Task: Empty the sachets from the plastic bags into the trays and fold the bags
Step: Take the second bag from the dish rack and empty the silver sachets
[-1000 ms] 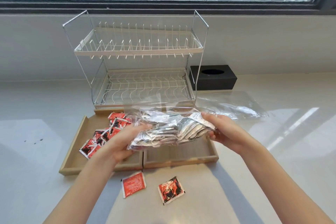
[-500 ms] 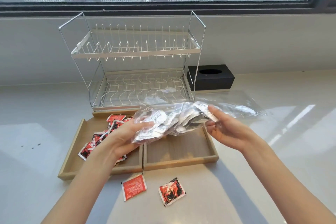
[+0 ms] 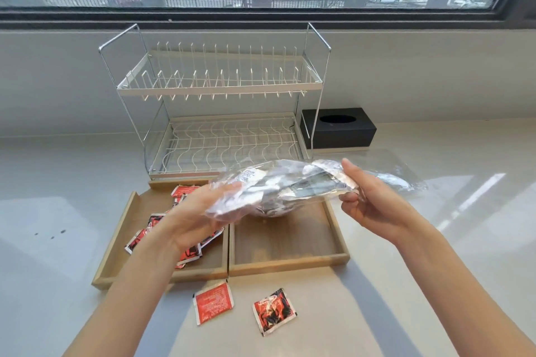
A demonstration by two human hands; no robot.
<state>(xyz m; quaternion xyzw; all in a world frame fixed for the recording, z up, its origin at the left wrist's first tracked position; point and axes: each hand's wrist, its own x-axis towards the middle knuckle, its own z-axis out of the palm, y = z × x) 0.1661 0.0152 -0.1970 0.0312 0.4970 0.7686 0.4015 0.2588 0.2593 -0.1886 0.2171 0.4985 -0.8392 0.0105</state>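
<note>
Clear plastic bag (image 3: 278, 185) of silver sachets held in the air above the right tray (image 3: 290, 243), the landmark here: left hand (image 3: 200, 211) cups the bag's left end from beneath, fingers curled on it, while right hand (image 3: 371, 200) pinches its right end between thumb and fingers. Left tray (image 3: 121, 229), touching the right tray's left wall, holds red sachets (image 3: 191, 252); two more (one red sachet (image 3: 213, 303), one red-and-black sachet (image 3: 274, 311)) lie on the bench (image 3: 435, 284) in front of the trays. Behind the right tray stands a wire dish rack (image 3: 220, 113), with a second, flat bag (image 3: 400, 171) to the tray's right rear.
</note>
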